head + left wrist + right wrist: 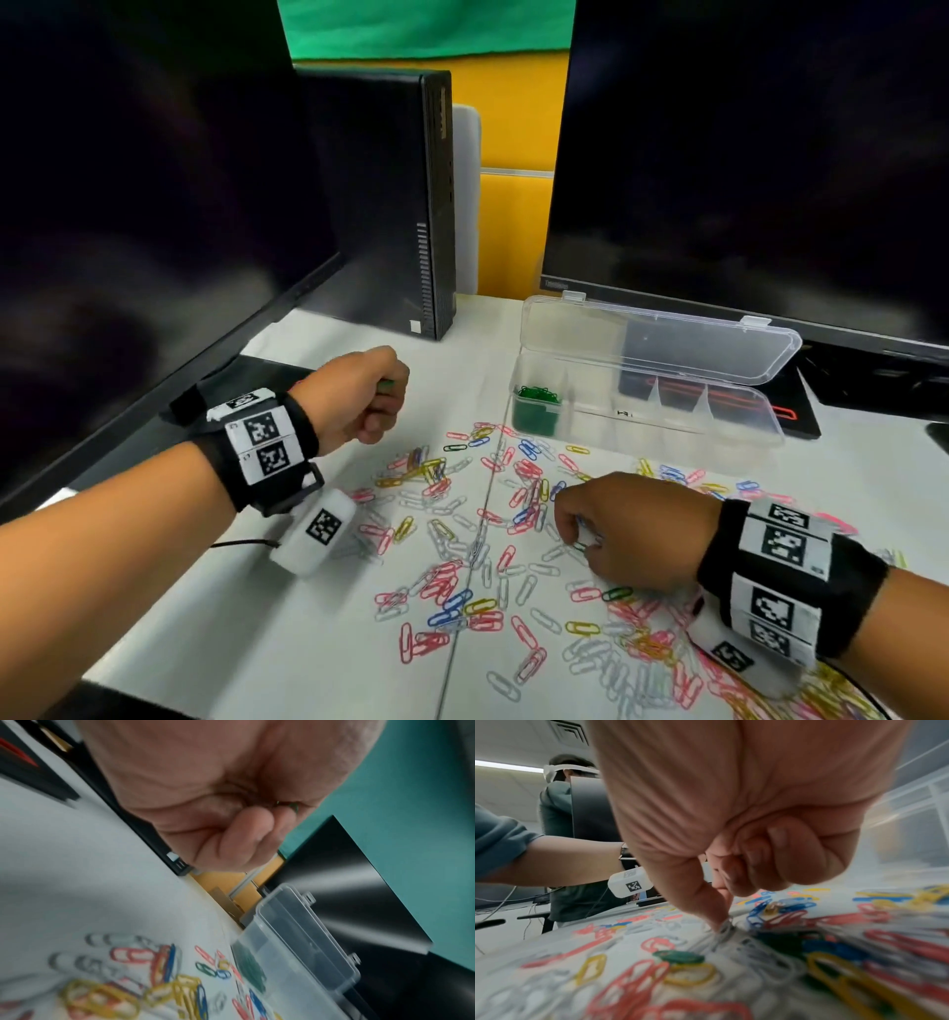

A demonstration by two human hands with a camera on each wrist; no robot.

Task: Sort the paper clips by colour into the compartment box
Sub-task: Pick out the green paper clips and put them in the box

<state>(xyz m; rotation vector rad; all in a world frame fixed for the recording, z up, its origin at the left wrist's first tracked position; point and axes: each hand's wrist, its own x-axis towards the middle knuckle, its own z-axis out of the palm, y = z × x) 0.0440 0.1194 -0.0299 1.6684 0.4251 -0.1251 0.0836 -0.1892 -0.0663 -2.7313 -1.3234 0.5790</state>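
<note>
head view: only the leftmost compartment of the compartment box (652, 411) has anything in it, a pile of green clips (537, 394); the other cells look bare.
left to do: nearly everything, the paper clips (477, 545) in red, white, yellow and blue are scattered all over the surface (318, 616).
left hand (359, 398): curled up above the surface, holding something green, probably a few green clips.
right hand (631, 529): down in the pile, fingertips pinching a white clip (725, 929).
room: monitors crowd the back edge and the box's open lid leans against one; the path from left hand to box looks clear.
</note>
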